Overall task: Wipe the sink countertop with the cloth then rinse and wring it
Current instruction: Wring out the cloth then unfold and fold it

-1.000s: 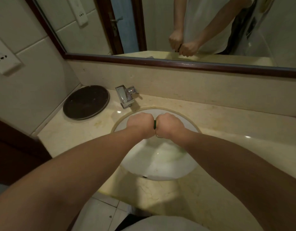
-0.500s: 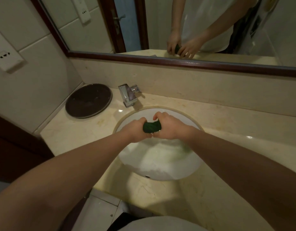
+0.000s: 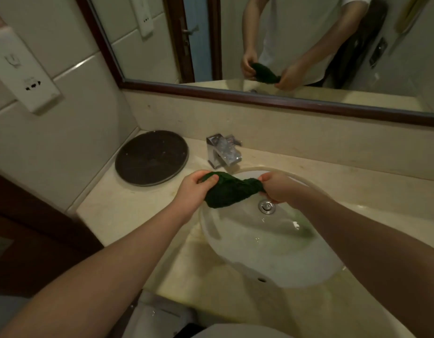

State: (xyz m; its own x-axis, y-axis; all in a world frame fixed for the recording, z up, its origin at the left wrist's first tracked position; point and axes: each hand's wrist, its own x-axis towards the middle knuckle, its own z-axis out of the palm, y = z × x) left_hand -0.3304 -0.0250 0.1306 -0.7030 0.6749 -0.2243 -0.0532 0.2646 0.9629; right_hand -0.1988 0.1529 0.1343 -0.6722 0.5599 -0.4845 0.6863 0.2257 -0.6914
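Note:
A dark green cloth (image 3: 229,192) hangs stretched between my two hands above the far left part of the white sink basin (image 3: 264,254). My left hand (image 3: 195,190) grips its left end and my right hand (image 3: 278,187) pinches its right end. The cloth sags in the middle, partly unfolded. The basin is set in a beige marble countertop (image 3: 118,211). The chrome drain (image 3: 267,206) shows just below my right hand.
A chrome tap (image 3: 223,152) stands behind the basin, with no water running. A round dark tray (image 3: 151,157) lies on the counter at the left. A framed mirror (image 3: 296,45) spans the wall behind, and a wall socket (image 3: 25,79) is on the left wall.
My fists were pressed together on the bunched cloth. They have since drawn apart and the cloth has opened out between them. The view has shifted so the sink sits further right.

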